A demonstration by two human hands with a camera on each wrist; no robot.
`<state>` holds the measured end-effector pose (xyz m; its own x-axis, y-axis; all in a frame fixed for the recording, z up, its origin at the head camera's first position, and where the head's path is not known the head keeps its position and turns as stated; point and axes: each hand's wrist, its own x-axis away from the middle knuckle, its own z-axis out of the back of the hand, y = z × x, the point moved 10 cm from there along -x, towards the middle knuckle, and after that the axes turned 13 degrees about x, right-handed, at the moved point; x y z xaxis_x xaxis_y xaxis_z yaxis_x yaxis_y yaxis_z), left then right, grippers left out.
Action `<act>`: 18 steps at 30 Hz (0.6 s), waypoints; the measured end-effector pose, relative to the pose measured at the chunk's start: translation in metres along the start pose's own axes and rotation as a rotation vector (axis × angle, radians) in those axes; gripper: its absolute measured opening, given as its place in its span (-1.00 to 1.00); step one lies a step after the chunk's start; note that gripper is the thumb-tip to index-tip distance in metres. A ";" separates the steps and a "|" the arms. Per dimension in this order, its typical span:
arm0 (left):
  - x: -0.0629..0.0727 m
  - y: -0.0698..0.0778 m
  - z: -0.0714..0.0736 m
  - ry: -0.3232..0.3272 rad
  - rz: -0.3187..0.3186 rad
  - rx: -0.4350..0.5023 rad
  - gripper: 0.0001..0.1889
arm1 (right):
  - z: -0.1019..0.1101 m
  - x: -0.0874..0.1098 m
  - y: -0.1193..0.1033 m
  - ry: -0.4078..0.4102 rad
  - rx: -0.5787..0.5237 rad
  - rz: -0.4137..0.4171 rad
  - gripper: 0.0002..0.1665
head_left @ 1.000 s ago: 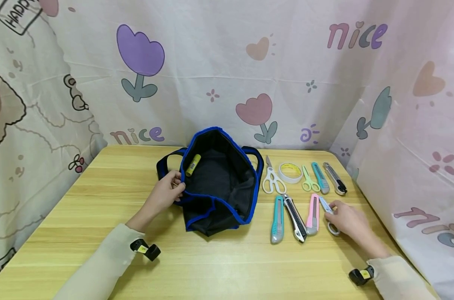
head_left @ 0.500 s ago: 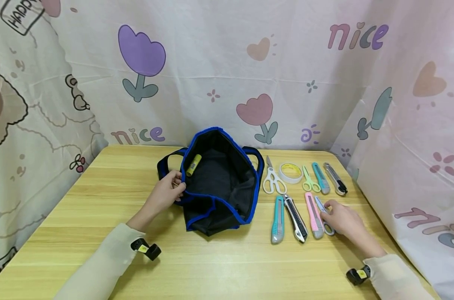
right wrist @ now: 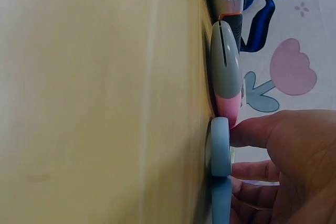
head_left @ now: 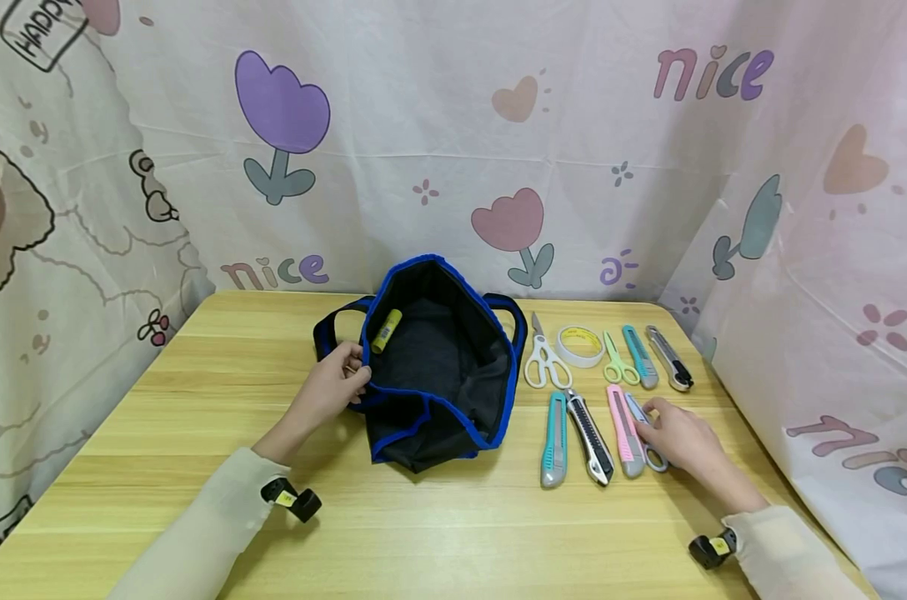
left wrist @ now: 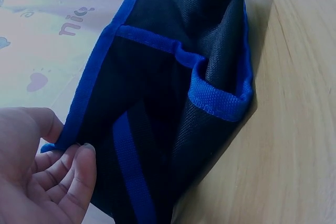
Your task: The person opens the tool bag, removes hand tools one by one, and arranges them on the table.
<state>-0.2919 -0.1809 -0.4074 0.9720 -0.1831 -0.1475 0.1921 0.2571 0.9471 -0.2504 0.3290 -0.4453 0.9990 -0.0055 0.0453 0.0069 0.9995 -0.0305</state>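
My left hand pinches the left rim of a black bag with blue edging, which stands with its mouth wide. In the left wrist view, thumb and fingers grip the blue edge. Inside the bag lies a small yellow cylinder. On the right, my right hand holds light blue scissors lying flat on the table. The right wrist view shows thumb and fingers at the handle loops. Directly left of these scissors, a pink utility knife lies against them or very near.
A teal utility knife and a silver-black one lie between bag and scissors. Behind them are white scissors, a tape roll, green scissors, another teal knife and a silver knife. A printed curtain encloses the table.
My right hand has slid the light blue scissors a little to the left. The pink knife has turned, its top end shifting left. My left hand has stayed on the bag's rim.
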 end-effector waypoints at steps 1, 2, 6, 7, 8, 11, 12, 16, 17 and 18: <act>0.000 0.000 0.000 -0.001 0.002 0.002 -0.66 | 0.000 -0.001 -0.001 0.000 -0.001 0.002 -0.48; 0.000 0.000 0.000 -0.001 0.003 0.003 -0.66 | 0.001 -0.001 -0.001 -0.003 -0.006 0.001 -0.46; 0.000 0.001 0.000 -0.003 0.003 0.010 -0.67 | 0.007 -0.003 -0.002 0.002 0.000 0.002 -0.40; 0.000 0.001 0.000 -0.002 0.003 0.010 -0.67 | 0.010 -0.003 -0.003 0.007 0.004 0.004 -0.39; 0.000 0.001 0.000 -0.002 0.002 0.009 -0.67 | 0.013 -0.004 -0.004 0.014 0.006 0.006 -0.38; 0.000 0.002 0.000 -0.001 0.001 0.003 -0.67 | 0.025 -0.009 -0.009 0.046 0.017 0.015 -0.39; 0.000 0.002 0.000 0.000 0.001 0.000 -0.67 | 0.029 -0.010 -0.013 0.059 0.020 0.023 -0.39; 0.001 0.003 0.000 -0.002 0.004 -0.006 -0.67 | 0.047 -0.017 -0.030 0.117 0.037 0.059 -0.44; 0.001 0.003 0.000 -0.003 0.005 -0.005 -0.67 | 0.051 -0.018 -0.036 0.127 0.041 0.070 -0.45; 0.001 0.003 0.000 -0.003 0.006 -0.003 -0.67 | 0.055 -0.020 -0.041 0.138 0.046 0.083 -0.45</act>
<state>-0.2906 -0.1800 -0.4050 0.9726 -0.1847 -0.1412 0.1871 0.2614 0.9469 -0.2729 0.2895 -0.3899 0.9927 0.0761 -0.0934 -0.0748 0.9970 0.0176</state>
